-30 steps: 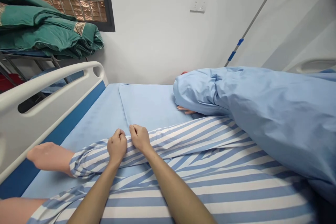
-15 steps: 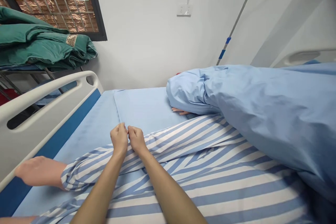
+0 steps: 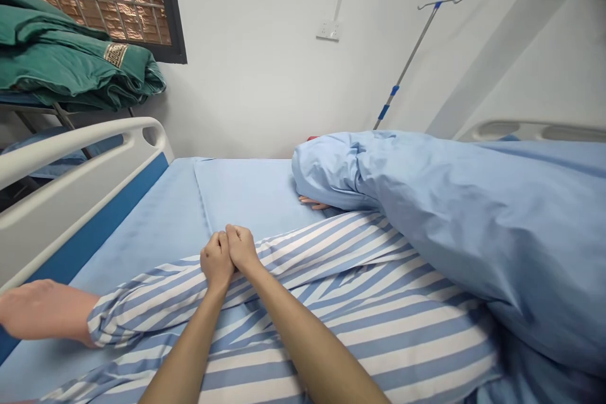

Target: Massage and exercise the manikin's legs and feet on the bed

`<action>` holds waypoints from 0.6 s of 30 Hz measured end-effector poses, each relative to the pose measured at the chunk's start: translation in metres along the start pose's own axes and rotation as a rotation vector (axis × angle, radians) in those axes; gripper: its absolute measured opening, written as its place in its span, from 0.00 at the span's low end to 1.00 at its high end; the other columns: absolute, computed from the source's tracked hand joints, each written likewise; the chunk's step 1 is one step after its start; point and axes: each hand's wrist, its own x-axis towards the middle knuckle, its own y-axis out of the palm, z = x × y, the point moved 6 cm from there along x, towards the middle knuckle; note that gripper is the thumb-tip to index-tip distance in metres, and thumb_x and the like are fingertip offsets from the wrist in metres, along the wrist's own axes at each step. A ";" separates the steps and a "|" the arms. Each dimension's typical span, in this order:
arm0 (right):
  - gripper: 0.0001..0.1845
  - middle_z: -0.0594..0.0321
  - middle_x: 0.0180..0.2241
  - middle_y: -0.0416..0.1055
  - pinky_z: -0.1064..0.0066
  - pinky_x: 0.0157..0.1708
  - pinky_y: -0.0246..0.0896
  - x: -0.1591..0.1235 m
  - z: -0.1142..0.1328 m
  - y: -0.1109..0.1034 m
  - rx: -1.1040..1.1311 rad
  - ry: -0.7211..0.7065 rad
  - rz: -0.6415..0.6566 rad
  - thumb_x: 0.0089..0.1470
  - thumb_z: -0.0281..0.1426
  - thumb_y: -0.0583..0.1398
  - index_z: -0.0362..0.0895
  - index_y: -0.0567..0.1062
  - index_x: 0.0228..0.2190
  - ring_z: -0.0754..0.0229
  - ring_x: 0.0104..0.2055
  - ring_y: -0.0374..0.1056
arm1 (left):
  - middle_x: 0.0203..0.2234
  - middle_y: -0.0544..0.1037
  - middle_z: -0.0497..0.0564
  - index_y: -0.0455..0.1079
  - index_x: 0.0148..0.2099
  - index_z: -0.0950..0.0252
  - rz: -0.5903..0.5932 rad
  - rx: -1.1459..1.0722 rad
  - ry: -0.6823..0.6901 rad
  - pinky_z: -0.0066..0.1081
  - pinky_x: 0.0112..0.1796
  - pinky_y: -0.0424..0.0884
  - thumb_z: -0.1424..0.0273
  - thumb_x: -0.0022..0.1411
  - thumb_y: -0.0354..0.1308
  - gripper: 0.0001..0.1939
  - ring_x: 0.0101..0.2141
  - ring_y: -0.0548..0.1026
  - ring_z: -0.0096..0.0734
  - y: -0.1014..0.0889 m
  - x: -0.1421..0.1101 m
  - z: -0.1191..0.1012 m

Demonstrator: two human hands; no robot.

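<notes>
My left hand and my right hand are both closed into fists, pressed side by side with the right slightly overlapping the left. They rest on the far leg of blue-and-white striped trousers, around the shin. No object shows in either fist, and the palm sides are hidden. The trousers are on a body lying on the bed, with a bare foot out at the left. A light blue quilt covers the upper body, and a few fingers of the lying figure stick out beneath it.
A bed end board in cream and blue rises at the left. The light blue sheet stretches beyond the legs to the wall. Green folded bedding sits on a rack at the upper left, and an IV pole stands at the back right.
My fists have come together; a small gap showed between them before. The right hand now overlaps the left. The whole view has shifted and tilted slightly.
</notes>
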 end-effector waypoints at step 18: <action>0.24 0.71 0.14 0.50 0.74 0.21 0.41 0.009 -0.023 -0.040 0.007 -0.074 -0.026 0.57 0.41 0.45 0.44 0.55 0.14 0.68 0.20 0.47 | 0.12 0.54 0.43 0.51 0.16 0.64 0.044 0.111 -0.022 0.26 0.23 0.49 0.64 0.54 0.46 0.17 0.19 0.54 0.22 0.008 -0.001 -0.005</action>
